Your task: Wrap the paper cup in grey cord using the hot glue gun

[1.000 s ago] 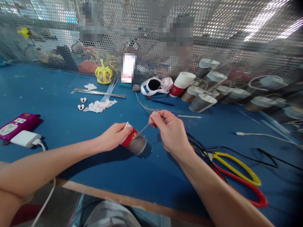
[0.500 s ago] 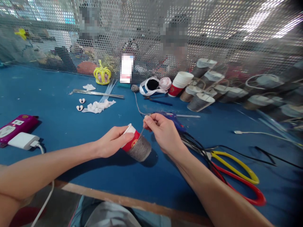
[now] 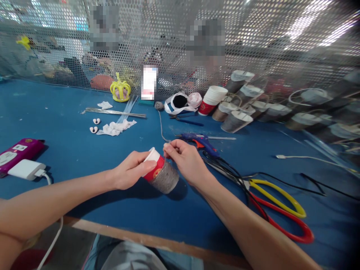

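My left hand (image 3: 132,169) is closed around the rim end of a red paper cup (image 3: 153,170), which is tilted over the table. Grey yarn (image 3: 165,179) is wound around the cup's lower part, and red paper shows above it. Between the thumb and fingers of my right hand (image 3: 184,157) the yarn strand is pinched close to the cup's upper side. From there the strand runs back across the table to a small grey yarn ball (image 3: 159,106). A blue glue gun (image 3: 202,141) lies just beyond my right hand.
Scissors (image 3: 278,204) with yellow and red handles lie at right among black cables. Behind them are yarn-wrapped cups (image 3: 237,122), stacked paper cups (image 3: 212,99), pliers (image 3: 187,120) and ribbon (image 3: 176,108). A purple power strip (image 3: 21,153) sits left. Perforated metal mesh (image 3: 168,37) borders the back.
My right hand has moved slightly left and nearer to the cup with the yarn, uncovering more of the glue gun. My left hand still holds the cup in nearly the same place.
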`<state>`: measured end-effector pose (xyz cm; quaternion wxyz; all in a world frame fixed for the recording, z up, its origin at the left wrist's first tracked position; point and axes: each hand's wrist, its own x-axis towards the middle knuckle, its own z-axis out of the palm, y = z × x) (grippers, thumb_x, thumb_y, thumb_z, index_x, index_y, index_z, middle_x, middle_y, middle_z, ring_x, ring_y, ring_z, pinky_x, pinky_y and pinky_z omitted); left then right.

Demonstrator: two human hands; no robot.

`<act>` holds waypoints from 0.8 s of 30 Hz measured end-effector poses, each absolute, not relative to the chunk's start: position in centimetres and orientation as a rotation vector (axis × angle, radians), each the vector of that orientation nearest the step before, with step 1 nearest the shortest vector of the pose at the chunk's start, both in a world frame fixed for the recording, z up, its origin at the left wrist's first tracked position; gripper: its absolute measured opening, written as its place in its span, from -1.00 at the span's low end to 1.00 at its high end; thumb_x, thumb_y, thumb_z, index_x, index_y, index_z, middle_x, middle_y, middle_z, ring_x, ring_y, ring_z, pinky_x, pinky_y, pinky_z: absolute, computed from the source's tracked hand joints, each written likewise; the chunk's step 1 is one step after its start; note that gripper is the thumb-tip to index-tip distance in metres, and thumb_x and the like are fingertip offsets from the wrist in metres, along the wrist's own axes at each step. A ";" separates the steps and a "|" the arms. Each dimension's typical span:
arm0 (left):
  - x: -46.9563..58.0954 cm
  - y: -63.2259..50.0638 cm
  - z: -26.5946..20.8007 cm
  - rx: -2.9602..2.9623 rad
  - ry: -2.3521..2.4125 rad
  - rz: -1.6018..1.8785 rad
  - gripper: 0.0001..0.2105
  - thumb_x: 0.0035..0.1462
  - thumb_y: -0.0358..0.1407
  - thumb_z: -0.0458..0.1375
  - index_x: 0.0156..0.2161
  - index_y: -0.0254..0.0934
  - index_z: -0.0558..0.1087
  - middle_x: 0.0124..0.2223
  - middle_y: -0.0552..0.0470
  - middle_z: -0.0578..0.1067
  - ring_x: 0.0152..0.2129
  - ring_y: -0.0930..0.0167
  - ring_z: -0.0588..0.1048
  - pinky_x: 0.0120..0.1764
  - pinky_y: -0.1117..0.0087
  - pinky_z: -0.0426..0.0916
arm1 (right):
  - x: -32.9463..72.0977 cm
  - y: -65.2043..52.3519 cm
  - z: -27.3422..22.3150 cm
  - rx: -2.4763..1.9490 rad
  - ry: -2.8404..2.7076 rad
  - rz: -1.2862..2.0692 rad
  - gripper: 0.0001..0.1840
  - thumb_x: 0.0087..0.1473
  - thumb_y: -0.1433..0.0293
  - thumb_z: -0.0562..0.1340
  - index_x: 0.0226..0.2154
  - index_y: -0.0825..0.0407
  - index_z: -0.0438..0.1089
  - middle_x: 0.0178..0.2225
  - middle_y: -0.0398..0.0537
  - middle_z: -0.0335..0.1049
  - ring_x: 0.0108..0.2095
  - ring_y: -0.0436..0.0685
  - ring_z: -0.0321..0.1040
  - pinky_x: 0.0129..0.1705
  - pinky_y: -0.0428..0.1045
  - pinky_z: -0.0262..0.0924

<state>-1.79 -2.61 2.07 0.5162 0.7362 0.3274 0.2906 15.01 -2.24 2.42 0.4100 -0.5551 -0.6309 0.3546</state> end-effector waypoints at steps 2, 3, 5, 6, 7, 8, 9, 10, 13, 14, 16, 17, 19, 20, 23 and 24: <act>-1.8 -2.7 2.2 1.782 0.768 0.708 -0.72 0.06 -0.18 -0.11 -0.55 -0.33 0.16 -0.58 0.15 0.12 -0.64 0.56 0.03 -0.56 0.53 0.02 | 14.9 -2.3 2.5 -1.407 -1.603 0.897 -0.76 0.00 0.30 0.10 -0.61 0.05 0.21 -0.64 -0.19 0.27 -0.61 -0.05 0.17 -0.49 -0.08 0.07; -1.8 -2.7 2.2 1.785 0.758 0.715 -0.72 0.06 -0.19 -0.12 -0.56 -0.33 0.15 -0.59 0.15 0.11 -0.64 0.57 0.02 -0.57 0.53 0.01 | 14.8 -2.3 2.5 -1.413 -1.612 0.900 -0.76 0.00 0.30 0.10 -0.62 0.05 0.21 -0.65 -0.20 0.25 -0.61 -0.05 0.15 -0.50 -0.09 0.06; -1.8 -2.7 2.2 1.786 0.743 0.730 -0.73 0.07 -0.20 -0.12 -0.56 -0.33 0.14 -0.59 0.16 0.10 -0.65 0.57 0.02 -0.57 0.53 0.01 | 14.7 -2.4 2.6 -1.430 -1.625 0.901 -0.75 0.00 0.31 0.10 -0.62 0.04 0.20 -0.67 -0.22 0.22 -0.63 -0.06 0.11 -0.54 -0.09 0.02; -1.8 -2.7 2.2 1.784 0.743 0.736 -0.73 0.07 -0.21 -0.12 -0.56 -0.33 0.14 -0.59 0.16 0.10 -0.64 0.58 0.01 -0.57 0.53 0.01 | 14.6 -2.5 2.6 -1.440 -1.627 0.901 -0.75 0.00 0.30 0.10 -0.63 0.04 0.19 -0.68 -0.24 0.19 -0.64 -0.06 0.09 -0.56 -0.10 0.00; -1.8 -2.7 2.2 1.781 0.748 0.741 -0.74 0.07 -0.21 -0.12 -0.56 -0.33 0.14 -0.59 0.16 0.09 -0.64 0.58 0.01 -0.57 0.53 0.01 | 14.6 -2.5 2.6 -1.448 -1.625 0.903 -0.75 0.00 0.30 0.10 -0.64 0.03 0.18 -0.69 -0.24 0.17 -0.65 -0.06 0.07 -0.58 -0.10 -0.02; -1.7 -2.6 2.1 1.778 0.756 0.744 -0.74 0.06 -0.21 -0.12 -0.56 -0.33 0.14 -0.59 0.16 0.09 -0.65 0.57 0.01 -0.57 0.53 0.01 | 14.6 -2.5 2.6 -1.451 -1.619 0.906 -0.74 -0.01 0.30 0.10 -0.64 0.03 0.17 -0.69 -0.25 0.16 -0.65 -0.06 0.06 -0.59 -0.10 -0.03; -1.7 -2.6 2.1 1.775 0.766 0.744 -0.74 0.06 -0.21 -0.12 -0.56 -0.33 0.14 -0.59 0.16 0.09 -0.65 0.57 0.01 -0.57 0.53 0.01 | 14.6 -2.5 2.6 -1.453 -1.614 0.909 -0.74 -0.01 0.30 0.10 -0.64 0.03 0.17 -0.69 -0.25 0.16 -0.66 -0.06 0.06 -0.60 -0.10 -0.04; -1.7 -2.6 2.0 1.772 0.776 0.745 -0.74 0.05 -0.21 -0.11 -0.56 -0.33 0.15 -0.60 0.16 0.09 -0.65 0.57 0.01 -0.57 0.53 0.01 | 14.6 -2.5 2.5 -1.453 -1.612 0.912 -0.74 -0.02 0.29 0.10 -0.65 0.03 0.17 -0.69 -0.25 0.16 -0.66 -0.06 0.05 -0.61 -0.10 -0.05; -1.6 -2.5 1.9 1.768 0.790 0.749 -0.73 0.04 -0.20 -0.12 -0.56 -0.33 0.17 -0.59 0.15 0.11 -0.64 0.56 0.03 -0.56 0.52 0.03 | 14.7 -2.4 2.4 -1.452 -1.612 0.919 -0.74 -0.02 0.29 0.10 -0.64 0.03 0.17 -0.69 -0.25 0.15 -0.66 -0.06 0.05 -0.62 -0.10 -0.06; -1.6 -2.4 1.9 1.768 0.793 0.752 -0.73 0.04 -0.19 -0.12 -0.56 -0.34 0.17 -0.58 0.15 0.12 -0.63 0.56 0.05 -0.55 0.52 0.04 | 14.7 -2.3 2.3 -1.452 -1.613 0.920 -0.74 -0.02 0.29 0.10 -0.64 0.03 0.17 -0.69 -0.25 0.15 -0.66 -0.06 0.05 -0.62 -0.10 -0.07; -1.6 -2.3 1.8 1.767 0.796 0.753 -0.72 0.05 -0.19 -0.12 -0.55 -0.34 0.18 -0.57 0.14 0.15 -0.61 0.55 0.07 -0.54 0.52 0.04 | 14.7 -2.3 2.3 -1.455 -1.614 0.924 -0.74 -0.03 0.28 0.11 -0.64 0.03 0.17 -0.69 -0.25 0.15 -0.66 -0.06 0.05 -0.61 -0.09 -0.07; -1.6 -2.3 1.8 1.768 0.794 0.752 -0.73 0.05 -0.19 -0.12 -0.55 -0.34 0.18 -0.57 0.14 0.15 -0.62 0.55 0.07 -0.54 0.52 0.04 | 14.7 -2.3 2.2 -1.457 -1.615 0.928 -0.75 -0.03 0.28 0.11 -0.64 0.03 0.18 -0.68 -0.24 0.15 -0.65 -0.06 0.05 -0.61 -0.09 -0.07; -1.7 -2.2 1.8 1.769 0.781 0.759 -0.74 0.05 -0.21 -0.12 -0.55 -0.34 0.17 -0.58 0.15 0.13 -0.63 0.56 0.05 -0.55 0.52 0.04 | 14.7 -2.3 2.2 -1.463 -1.618 0.940 -0.75 -0.03 0.28 0.12 -0.63 0.04 0.19 -0.68 -0.24 0.16 -0.65 -0.06 0.04 -0.61 -0.09 -0.07; -1.7 -2.2 1.8 1.769 0.769 0.767 -0.75 0.06 -0.22 -0.11 -0.55 -0.34 0.17 -0.59 0.16 0.12 -0.64 0.57 0.04 -0.55 0.53 0.03 | 14.7 -2.3 2.2 -1.467 -1.619 0.946 -0.75 -0.03 0.28 0.12 -0.63 0.04 0.19 -0.68 -0.23 0.16 -0.65 -0.06 0.04 -0.60 -0.09 -0.07; -1.7 -2.3 1.9 1.758 0.732 0.792 -0.76 0.06 -0.25 -0.11 -0.55 -0.34 0.17 -0.60 0.17 0.09 -0.65 0.58 0.02 -0.56 0.53 0.03 | 14.7 -2.3 2.2 -1.478 -1.621 0.955 -0.75 -0.03 0.28 0.12 -0.62 0.05 0.20 -0.67 -0.23 0.16 -0.64 -0.06 0.04 -0.59 -0.09 -0.07; -1.7 -2.3 1.9 1.750 0.724 0.794 -0.76 0.06 -0.26 -0.11 -0.55 -0.34 0.18 -0.60 0.17 0.09 -0.65 0.58 0.02 -0.56 0.53 0.02 | 14.7 -2.2 2.1 -1.481 -1.619 0.956 -0.75 -0.03 0.28 0.12 -0.62 0.05 0.20 -0.67 -0.23 0.16 -0.63 -0.05 0.04 -0.58 -0.09 -0.07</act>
